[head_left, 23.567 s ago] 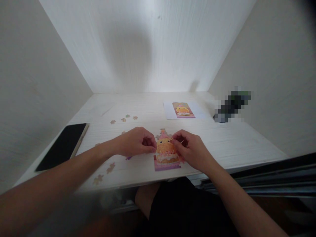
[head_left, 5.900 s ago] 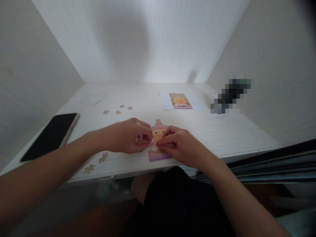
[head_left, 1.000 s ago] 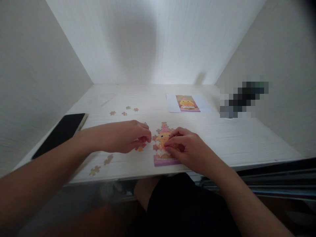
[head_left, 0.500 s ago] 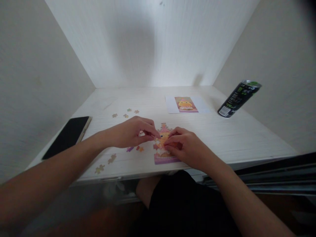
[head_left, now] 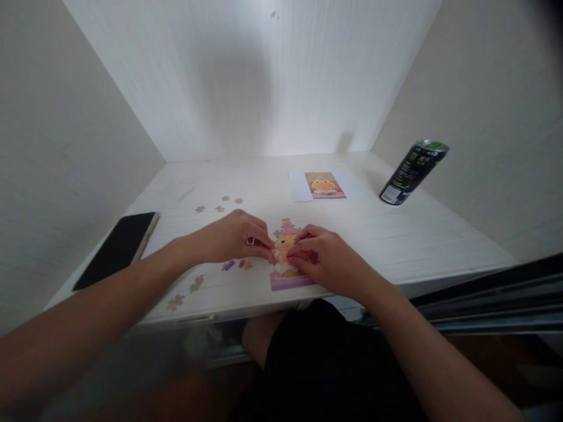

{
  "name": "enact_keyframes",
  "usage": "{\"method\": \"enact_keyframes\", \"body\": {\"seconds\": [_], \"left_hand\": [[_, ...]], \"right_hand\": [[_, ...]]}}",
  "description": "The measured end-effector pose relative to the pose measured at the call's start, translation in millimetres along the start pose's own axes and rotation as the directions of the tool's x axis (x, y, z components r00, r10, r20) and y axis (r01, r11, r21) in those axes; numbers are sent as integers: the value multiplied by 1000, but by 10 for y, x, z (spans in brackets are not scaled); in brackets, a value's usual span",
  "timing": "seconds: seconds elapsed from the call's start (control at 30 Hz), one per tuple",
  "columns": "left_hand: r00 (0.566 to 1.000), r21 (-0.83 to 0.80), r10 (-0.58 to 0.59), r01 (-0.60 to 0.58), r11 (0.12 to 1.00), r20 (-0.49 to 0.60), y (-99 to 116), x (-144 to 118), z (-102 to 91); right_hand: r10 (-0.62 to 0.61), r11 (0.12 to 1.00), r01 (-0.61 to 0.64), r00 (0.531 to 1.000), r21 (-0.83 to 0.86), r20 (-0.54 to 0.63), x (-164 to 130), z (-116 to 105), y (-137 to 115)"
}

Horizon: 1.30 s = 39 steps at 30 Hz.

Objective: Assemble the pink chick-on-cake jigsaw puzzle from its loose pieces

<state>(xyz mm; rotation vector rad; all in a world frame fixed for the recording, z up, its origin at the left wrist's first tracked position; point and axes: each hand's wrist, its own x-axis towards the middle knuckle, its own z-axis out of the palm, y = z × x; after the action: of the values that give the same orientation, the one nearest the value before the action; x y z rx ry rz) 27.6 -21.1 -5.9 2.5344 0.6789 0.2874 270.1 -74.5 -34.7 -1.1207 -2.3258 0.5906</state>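
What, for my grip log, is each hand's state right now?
Left hand: at the left edge of the puzzle; grip can't be told.
Right hand: on the puzzle; grip can't be told.

From where I sit, I see a white, faintly grained bench across the middle of the frame. Just below centre, a partly joined puzzle lies flat on it, with loose pieces scattered left of centre and toward the lower left. I have a dark slab, possibly a tablet, at the left. Right of centre, higher up, lies a pale sheet; farther right stands a black can.
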Motion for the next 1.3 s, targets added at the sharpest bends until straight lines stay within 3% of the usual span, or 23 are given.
{"method": "enact_keyframes", "body": {"seconds": [0.3, 1.3], "left_hand": [[997, 59, 2, -6, 998, 71, 31, -19, 9], [996, 83, -20, 12, 996, 85, 17, -49, -31]], "right_hand": [[-1, 1000, 1, 1000, 16, -6, 6, 3, 3], [18, 1000, -18, 1000, 22, 14, -1, -17, -9]]}}
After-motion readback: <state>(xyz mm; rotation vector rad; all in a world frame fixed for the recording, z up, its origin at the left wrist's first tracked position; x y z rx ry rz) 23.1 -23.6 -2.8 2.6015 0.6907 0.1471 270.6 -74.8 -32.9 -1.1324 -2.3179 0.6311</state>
